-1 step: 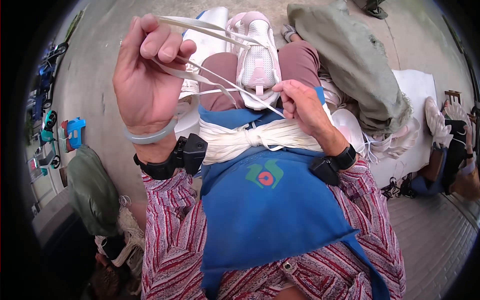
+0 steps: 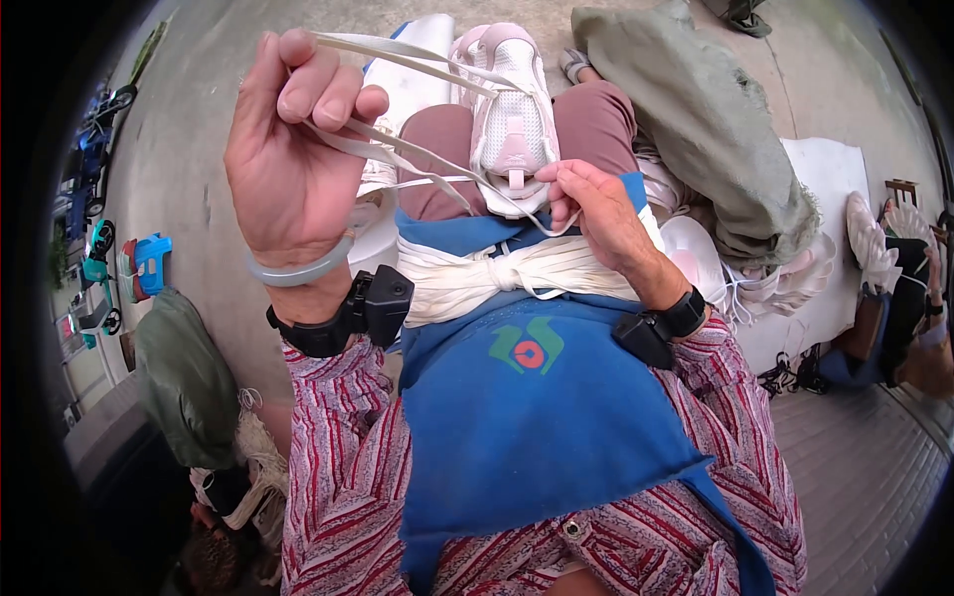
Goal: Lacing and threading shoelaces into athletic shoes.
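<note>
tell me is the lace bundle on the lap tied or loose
Tied: the lace bundle is cinched at its middle by a wrap, with strands fanning out both sides. It lies on the blue apron.

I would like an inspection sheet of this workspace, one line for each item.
Surface: the person's lap, covered by a blue apron; grey concrete floor around it.
Job's things: a pale pink sneaker lying on the knees; a flat white shoelace running from it; a bundle of white laces on the apron.
Clutter: a grey-green sack and more shoes to the right; a dark green sack to the left.
Hands: left hand raised, gripping the shoelace; right hand pinching the lace at the sneaker's opening.
Cables: nothing seen.
Surroundings: blue toy vehicles at the far left; a wooden floor at the lower right.
</note>
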The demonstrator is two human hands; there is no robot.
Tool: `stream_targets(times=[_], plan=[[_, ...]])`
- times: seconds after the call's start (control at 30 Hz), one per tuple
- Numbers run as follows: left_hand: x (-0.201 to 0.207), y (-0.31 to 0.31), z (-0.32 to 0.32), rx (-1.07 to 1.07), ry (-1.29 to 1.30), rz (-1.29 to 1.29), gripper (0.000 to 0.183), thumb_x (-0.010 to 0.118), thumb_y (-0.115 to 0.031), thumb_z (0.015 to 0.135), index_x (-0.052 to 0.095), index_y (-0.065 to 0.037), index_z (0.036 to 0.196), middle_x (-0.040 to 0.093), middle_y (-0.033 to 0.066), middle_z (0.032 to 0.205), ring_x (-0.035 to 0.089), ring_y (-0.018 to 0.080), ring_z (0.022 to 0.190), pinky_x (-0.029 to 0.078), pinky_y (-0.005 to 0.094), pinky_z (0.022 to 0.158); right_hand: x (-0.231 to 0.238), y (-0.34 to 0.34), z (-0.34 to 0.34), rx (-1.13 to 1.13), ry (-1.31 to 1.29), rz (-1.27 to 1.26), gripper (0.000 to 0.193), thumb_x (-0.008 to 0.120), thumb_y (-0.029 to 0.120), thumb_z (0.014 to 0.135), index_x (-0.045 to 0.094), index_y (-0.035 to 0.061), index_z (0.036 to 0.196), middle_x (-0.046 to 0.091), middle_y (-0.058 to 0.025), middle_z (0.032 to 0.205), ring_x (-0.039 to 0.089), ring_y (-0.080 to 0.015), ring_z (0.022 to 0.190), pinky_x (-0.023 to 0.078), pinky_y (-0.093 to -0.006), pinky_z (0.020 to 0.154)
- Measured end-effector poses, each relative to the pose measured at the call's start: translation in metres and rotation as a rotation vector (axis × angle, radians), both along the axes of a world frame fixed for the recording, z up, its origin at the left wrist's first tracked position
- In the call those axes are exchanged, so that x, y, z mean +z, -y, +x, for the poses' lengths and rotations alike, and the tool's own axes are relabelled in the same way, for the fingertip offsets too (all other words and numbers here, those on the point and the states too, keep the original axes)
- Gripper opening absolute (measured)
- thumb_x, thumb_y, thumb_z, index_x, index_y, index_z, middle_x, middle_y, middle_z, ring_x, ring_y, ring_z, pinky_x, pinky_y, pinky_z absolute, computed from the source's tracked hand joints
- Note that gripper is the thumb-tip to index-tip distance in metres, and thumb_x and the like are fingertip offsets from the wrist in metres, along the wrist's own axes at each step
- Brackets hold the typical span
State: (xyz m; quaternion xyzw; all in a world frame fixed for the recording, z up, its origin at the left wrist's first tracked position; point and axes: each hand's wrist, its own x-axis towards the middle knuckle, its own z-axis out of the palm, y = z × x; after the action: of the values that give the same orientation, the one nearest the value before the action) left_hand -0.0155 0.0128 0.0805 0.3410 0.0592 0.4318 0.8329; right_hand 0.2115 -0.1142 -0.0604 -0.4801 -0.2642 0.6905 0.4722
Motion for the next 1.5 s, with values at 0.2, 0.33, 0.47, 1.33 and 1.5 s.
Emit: stream_targets(times=[0.2, 0.33, 0.47, 1.33, 1.5], plan=[[0.007, 0.017, 0.001, 0.162, -0.096, 0.084, 0.038, 0.032, -0.03, 0.105, 0.058, -0.006, 0.093, 0.041, -0.0027, 0.059, 0.048, 0.0117, 0.051, 0.055, 0.0351, 0.062, -0.003, 0.006, 0.003, 0.123, 0.203, 0.095, 0.029, 0.051, 0.023, 0.096, 0.061, -0.0013, 0.108, 0.063, -0.0058, 0.095, 0.059, -0.0108, 0.08, 0.05, -0.0248, 0.072], [0.007, 0.015, -0.01, 0.155, -0.117, 0.186, 0.047, 0.025, -0.035, 0.106, 0.061, -0.005, 0.099, 0.044, -0.002, 0.056, 0.05, 0.0131, 0.048, 0.056, 0.0358, 0.06, 0.004, 0.004, 0.005, 0.256, 0.367, 0.11, 0.028, 0.052, 0.022, 0.095, 0.063, -0.0022, 0.101, 0.064, -0.0057, 0.084, 0.06, -0.0115, 0.076, 0.05, -0.0249, 0.069], [0.01, 0.019, -0.013, 0.176, -0.11, 0.203, 0.051, 0.022, -0.037, 0.106, 0.062, -0.004, 0.103, 0.047, -0.0013, 0.054, 0.052, 0.0142, 0.046, 0.056, 0.0371, 0.06, 0.003, 0.004, 0.005, 0.334, 0.447, 0.129, 0.027, 0.053, 0.022, 0.094, 0.063, -0.0029, 0.097, 0.063, -0.0062, 0.076, 0.06, -0.0116, 0.07, 0.049, -0.0254, 0.065], [0.006, 0.044, -0.018, 0.03, -0.045, 0.253, 0.068, 0.026, -0.046, 0.103, 0.061, -0.001, 0.064, 0.037, -0.0017, 0.035, 0.035, 0.0116, 0.028, 0.05, 0.0328, 0.038, 0.035, -0.056, 0.004, -0.138, 1.122, 0.811, 0.032, 0.07, 0.012, 0.08, 0.059, 0.0002, 0.108, 0.06, -0.0145, 0.091, 0.061, -0.0251, 0.077, 0.05, -0.0341, 0.071], [0.012, 0.077, -0.018, -0.052, -0.402, 0.431, 0.053, 0.05, -0.034, 0.097, 0.06, -0.001, 0.057, 0.053, 0.0052, 0.044, 0.044, 0.0138, 0.03, 0.042, 0.0287, 0.035, 0.032, -0.047, 0.013, -0.153, 1.217, 0.912, 0.035, 0.069, 0.006, 0.079, 0.057, 0.0017, 0.111, 0.059, -0.0139, 0.092, 0.059, -0.0239, 0.073, 0.049, -0.0352, 0.067]])
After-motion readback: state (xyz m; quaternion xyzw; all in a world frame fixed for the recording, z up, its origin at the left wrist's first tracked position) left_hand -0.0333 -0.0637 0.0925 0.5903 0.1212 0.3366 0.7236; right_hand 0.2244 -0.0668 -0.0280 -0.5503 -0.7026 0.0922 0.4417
